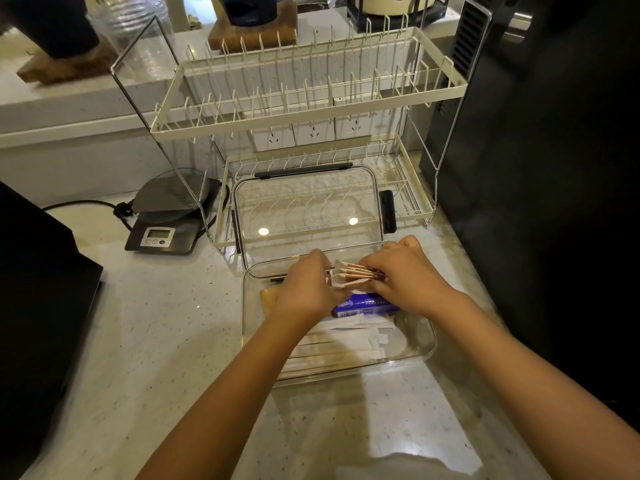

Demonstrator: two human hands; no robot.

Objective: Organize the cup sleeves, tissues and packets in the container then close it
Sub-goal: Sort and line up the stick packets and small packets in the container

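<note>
Both hands hold one fanned bundle of brown-and-white packets (353, 273) over the far end of the clear container (424, 344) on the bench (173, 341), the left hand (306, 285) and right hand (405, 271) each with fingers closed on an end. Inside lie one blue tissue pack (367, 306), its print too blurred to read, and white packets (346, 336) I cannot count. The clear lid (304, 206) leans on the rack (311, 109) behind.

Both bare forearms reach forward, converging. Left hand (308, 285) and right hand (405, 275) sit close together, palms down, fingers curled and pinching.
</note>
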